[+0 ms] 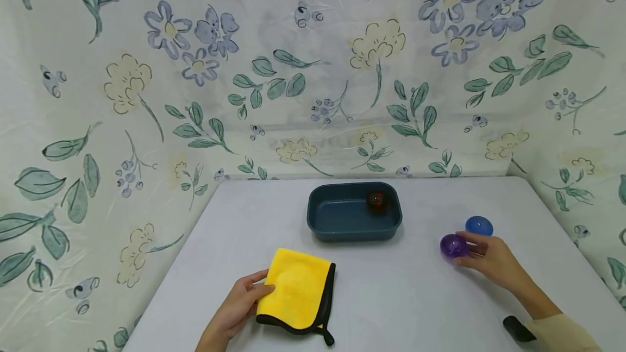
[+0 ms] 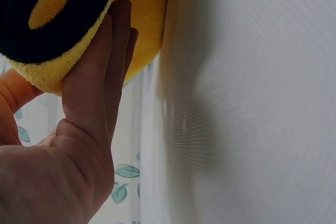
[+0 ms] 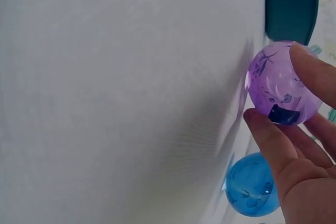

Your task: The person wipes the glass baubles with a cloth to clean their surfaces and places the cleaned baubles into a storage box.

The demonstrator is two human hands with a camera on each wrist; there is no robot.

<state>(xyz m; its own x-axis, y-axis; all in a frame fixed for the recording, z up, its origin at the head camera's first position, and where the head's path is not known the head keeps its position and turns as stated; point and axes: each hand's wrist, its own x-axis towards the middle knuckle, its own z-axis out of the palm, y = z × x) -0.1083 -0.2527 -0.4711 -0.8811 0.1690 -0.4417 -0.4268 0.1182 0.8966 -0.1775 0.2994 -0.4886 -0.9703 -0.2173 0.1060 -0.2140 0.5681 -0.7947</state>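
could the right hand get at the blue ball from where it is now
Probably yes. The right hand holds the purple ball, and the blue ball lies just beyond its fingers on the table with nothing between, though it would need to free its fingers first.

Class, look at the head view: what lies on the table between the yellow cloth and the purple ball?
Nothing: between the yellow cloth and the purple ball there is only bare table. The head view shows it; the blue tray sits farther back.

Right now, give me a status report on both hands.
Left hand pinches yellow cloth. Right hand grips purple ball. Blue ball beside it. Red ball in tub.
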